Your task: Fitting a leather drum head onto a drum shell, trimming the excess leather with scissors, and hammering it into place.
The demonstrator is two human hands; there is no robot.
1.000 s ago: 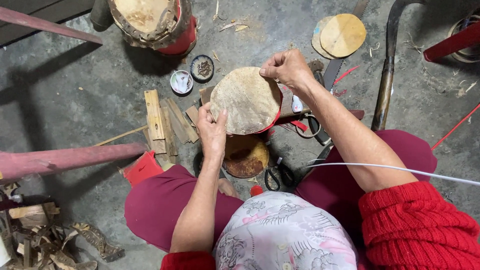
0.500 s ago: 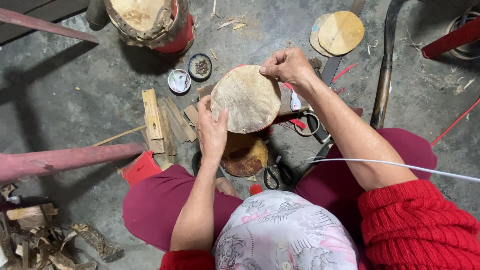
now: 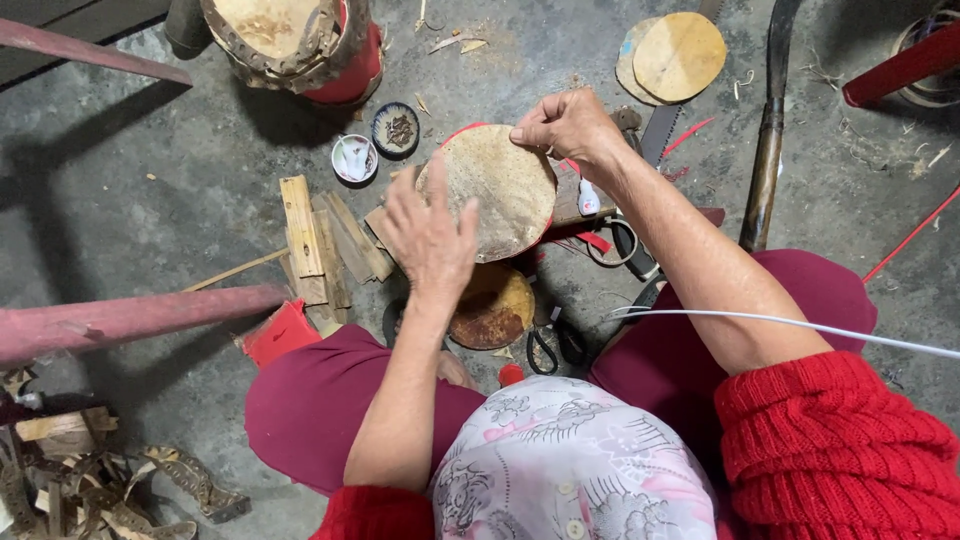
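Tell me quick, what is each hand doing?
Left hand: open, fingers spread on the round hide disc.
Right hand: pinching the disc's top edge.

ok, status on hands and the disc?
Left hand flat on hide disc. Right hand pinching its top edge. Wood slats, scissors on floor below.

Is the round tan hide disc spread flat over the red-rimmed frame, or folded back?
Spread flat. The round tan hide disc covers the red-rimmed frame without folds; the left hand presses its edge, the right hand pinches the top edge.
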